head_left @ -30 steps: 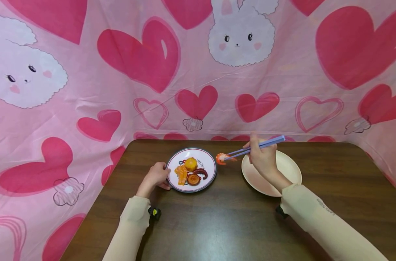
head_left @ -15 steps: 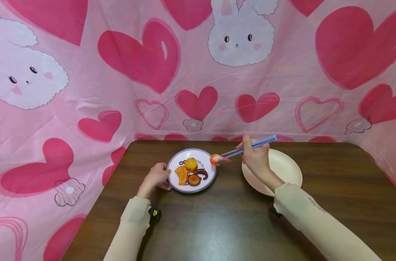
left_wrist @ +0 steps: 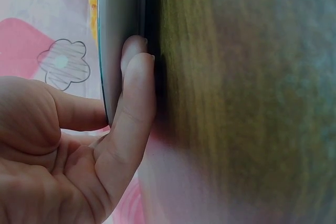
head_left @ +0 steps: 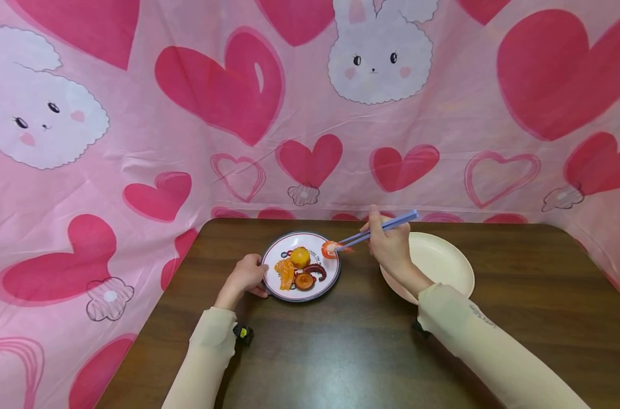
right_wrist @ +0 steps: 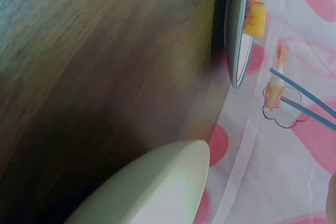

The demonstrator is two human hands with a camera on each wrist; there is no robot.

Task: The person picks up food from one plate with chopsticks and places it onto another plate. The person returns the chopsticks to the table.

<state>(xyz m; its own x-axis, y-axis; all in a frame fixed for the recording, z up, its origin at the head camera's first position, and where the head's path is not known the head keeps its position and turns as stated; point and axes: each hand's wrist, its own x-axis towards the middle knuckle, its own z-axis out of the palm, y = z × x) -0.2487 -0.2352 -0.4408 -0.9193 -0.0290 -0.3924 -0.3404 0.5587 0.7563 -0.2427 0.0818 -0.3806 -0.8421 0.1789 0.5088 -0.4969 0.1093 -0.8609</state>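
Note:
My right hand grips a pair of light-blue chopsticks, whose tips pinch an orange-and-white shrimp. The shrimp is in the air by the right rim of the white plate; the right wrist view shows the shrimp apart from that plate. My left hand holds the plate's left edge. In the left wrist view its thumb touches the rim and its fingers lie under the plate. On the plate are a yellow corn piece, orange salmon slices, a dark-red tentacle and a round brown piece.
A larger cream plate stands right of the white one, partly covered by my right hand and forearm. Both plates are on a dark wooden table. A pink cloth with hearts and rabbits hangs behind the table.
My right hand has moved left with the chopsticks and shrimp, from beside the white plate to its right rim. The left hand and both plates stay in place.

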